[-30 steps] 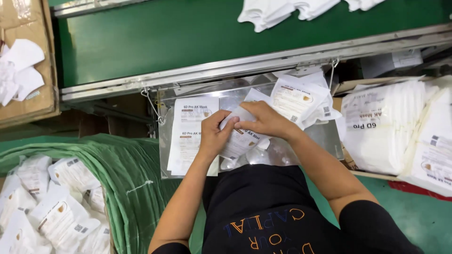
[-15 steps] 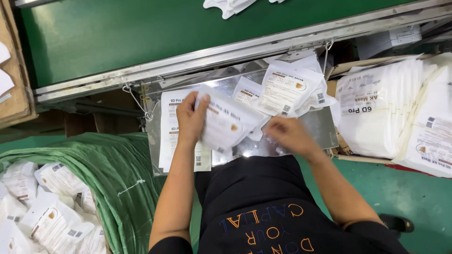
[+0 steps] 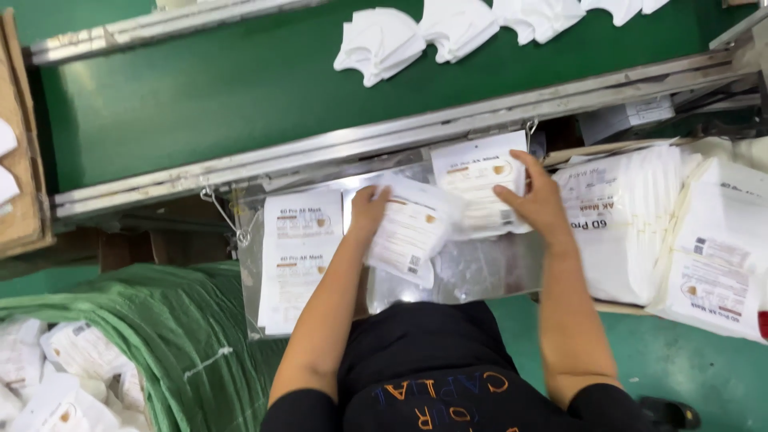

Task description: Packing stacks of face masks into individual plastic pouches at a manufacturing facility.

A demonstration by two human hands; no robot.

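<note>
My left hand (image 3: pixel 366 212) grips a white printed mask packet (image 3: pixel 412 230) by its left edge, holding it above a shiny metal tray (image 3: pixel 472 272). My right hand (image 3: pixel 534 200) rests with spread fingers on another white packet (image 3: pixel 472 180) at the tray's far right. A flat stack of empty printed bags (image 3: pixel 296 256) lies on the tray to the left of my left hand.
A green conveyor belt (image 3: pixel 200 88) runs beyond the tray, carrying loose white masks (image 3: pixel 384 40). Bundles of packed white bags (image 3: pixel 640 232) sit at the right. A green sack (image 3: pixel 144 336) with filled packets (image 3: pixel 64 376) is at lower left; a cardboard box (image 3: pixel 20 160) stands far left.
My left hand has carried its packet toward the middle of the tray. My right hand has moved up and right from the tray's front onto the far packet. The view has shifted.
</note>
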